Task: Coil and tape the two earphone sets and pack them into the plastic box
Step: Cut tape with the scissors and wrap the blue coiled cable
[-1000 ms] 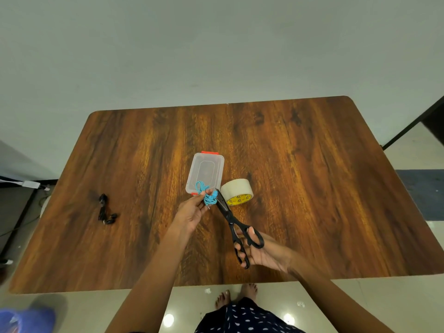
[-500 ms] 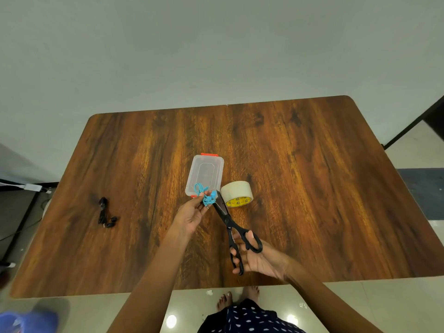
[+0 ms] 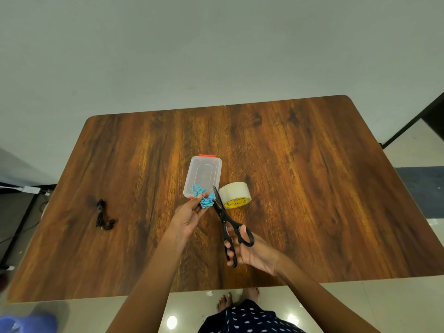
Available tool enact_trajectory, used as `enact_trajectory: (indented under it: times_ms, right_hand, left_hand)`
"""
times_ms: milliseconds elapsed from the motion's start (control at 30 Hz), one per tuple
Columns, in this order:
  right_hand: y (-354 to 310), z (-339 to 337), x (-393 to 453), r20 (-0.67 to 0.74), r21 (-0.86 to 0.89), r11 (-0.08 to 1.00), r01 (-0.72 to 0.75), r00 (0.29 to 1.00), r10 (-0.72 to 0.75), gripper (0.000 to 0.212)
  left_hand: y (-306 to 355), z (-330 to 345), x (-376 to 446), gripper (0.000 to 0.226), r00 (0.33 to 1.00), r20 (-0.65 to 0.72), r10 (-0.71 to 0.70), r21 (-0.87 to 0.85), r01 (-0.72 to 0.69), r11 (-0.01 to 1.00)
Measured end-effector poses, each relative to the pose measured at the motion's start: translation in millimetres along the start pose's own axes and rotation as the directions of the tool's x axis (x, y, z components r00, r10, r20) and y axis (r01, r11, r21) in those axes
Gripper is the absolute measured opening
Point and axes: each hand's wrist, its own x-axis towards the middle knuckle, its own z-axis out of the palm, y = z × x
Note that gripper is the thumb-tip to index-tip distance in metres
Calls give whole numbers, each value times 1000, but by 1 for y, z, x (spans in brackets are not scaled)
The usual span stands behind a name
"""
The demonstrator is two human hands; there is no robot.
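My left hand (image 3: 188, 216) pinches the coiled blue earphones (image 3: 204, 198) just above the near end of the clear plastic box (image 3: 203, 175), which has orange clasps and lies closed on the table. My right hand (image 3: 249, 251) grips black scissors (image 3: 227, 223) by the handles, blades pointing up-left with the tips right beside the blue coil. A roll of beige tape (image 3: 235, 195) stands just right of the blades. The black earphones (image 3: 103, 216) lie bundled at the table's left side, far from both hands.
The brown wooden table (image 3: 312, 188) stands against a pale wall. My bare feet (image 3: 237, 299) show on the tiled floor below the near edge. A blue object (image 3: 26, 324) lies on the floor at bottom left, cables at far left.
The scissors and my right hand have shifted slightly left and toward the blue coil. My left hand keeps its hold on the earphones in about the same place.
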Motion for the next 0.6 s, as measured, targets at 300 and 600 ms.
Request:
enact_trajectory:
  times_ms: [300,600]
  right_hand:
    - [4,-2,-2,-105,-86,995,58,992,-67,75]
    - [4,0,-5,-212,-149,982,114,967,-145,47]
  left_hand:
    - [0,-2,-2,13,999,-16,52,95,-50,994]
    - [-1,-5,-3,10,996,-40,85,168,-77,983]
